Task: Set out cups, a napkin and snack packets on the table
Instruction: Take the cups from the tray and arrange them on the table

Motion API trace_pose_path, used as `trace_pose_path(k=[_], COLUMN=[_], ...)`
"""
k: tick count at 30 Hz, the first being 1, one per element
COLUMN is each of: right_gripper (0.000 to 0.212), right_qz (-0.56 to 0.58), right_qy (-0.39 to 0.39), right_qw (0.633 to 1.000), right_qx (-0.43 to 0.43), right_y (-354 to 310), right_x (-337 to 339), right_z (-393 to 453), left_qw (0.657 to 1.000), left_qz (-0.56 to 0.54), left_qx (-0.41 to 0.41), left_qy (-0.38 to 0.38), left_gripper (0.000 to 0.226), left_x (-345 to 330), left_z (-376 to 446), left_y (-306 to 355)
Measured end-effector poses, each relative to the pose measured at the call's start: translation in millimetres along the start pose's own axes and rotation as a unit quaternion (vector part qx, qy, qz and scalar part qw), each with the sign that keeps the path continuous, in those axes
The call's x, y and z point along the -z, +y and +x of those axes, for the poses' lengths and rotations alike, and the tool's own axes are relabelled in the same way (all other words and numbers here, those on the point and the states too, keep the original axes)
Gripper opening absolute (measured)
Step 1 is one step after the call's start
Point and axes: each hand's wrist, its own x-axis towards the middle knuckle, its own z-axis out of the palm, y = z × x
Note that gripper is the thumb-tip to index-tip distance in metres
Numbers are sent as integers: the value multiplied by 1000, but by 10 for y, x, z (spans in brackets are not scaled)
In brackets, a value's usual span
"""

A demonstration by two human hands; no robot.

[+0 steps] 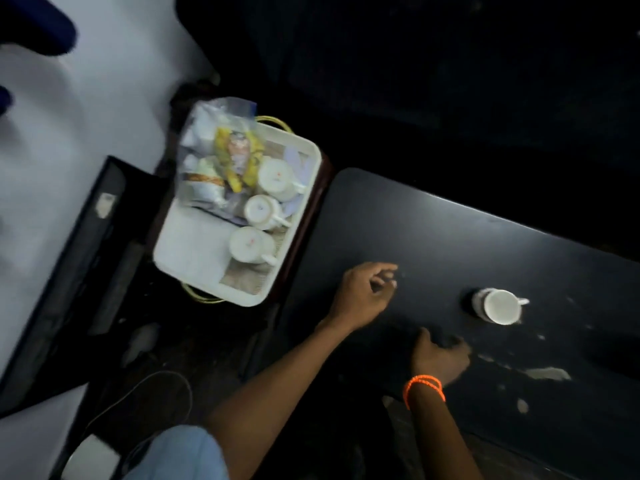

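Observation:
One white cup (500, 306) stands on the dark table (433, 230), to the right. A white tray (187, 258) to the left of the table holds three more white cups (251, 244) and a heap of snack packets (235, 157). My left hand (365, 292) hovers over the table between the tray and the lone cup, fingers loosely curled, holding nothing. My right hand (440, 355), with an orange band on the wrist, rests on the table's near edge, fingers curled down; nothing shows in it. The scene is dim and blurred.
The tray sits on a dark red stand (308, 216) beside the table's left end. A dark flat panel (72, 271) leans at the left. The table surface is worn with pale chipped patches (547, 374) near the front right. A cable (162, 386) lies on the floor.

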Motion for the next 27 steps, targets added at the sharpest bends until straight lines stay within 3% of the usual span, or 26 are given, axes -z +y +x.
trace_pose_path(k=[4, 6, 8, 10, 12, 14, 15, 21, 27], right_gripper=[38, 37, 36, 35, 38, 41, 43, 57, 45], right_qz=[-36, -30, -34, -51, -89, -151, -181, -206, 14], right_qy=[-188, -268, -320, -337, -342, -342, -340, -346, -401], right_qw=[973, 940, 903, 875, 855, 848, 846, 871, 911], right_qx=[129, 210, 283, 343, 380, 376, 368, 282, 94], right_y=[-189, -351, -561, -779, -966, -1107, -1150, -1214, -1219], right_x=[-472, -668, -842, -1012, -1185, -1344, -1406, -1477, -1271], right_z=[-875, -1235, -1491, -1641, -1727, -1774, -1790, -1848, -1766], left_qw=[974, 941, 918, 919, 931, 913, 895, 846, 830], left_qz=[71, 92, 86, 72, 47, -84, -155, -353, -452], left_qx=[-20, 12, 74, 168, 279, 375, 400, 374, 328], left_qy=[214, 325, 381, 350, 231, 137, 127, 140, 12], left_gripper=[19, 19, 27, 37, 56, 70, 71, 44, 48], left_x=[1039, 1510, 1856, 2101, 2274, 2344, 2347, 2373, 2503], left_z=[-248, -340, -360, -282, -147, -39, -7, 15, -233], left_y=[-275, -424, -522, -634, -697, -678, -664, -635, -708])
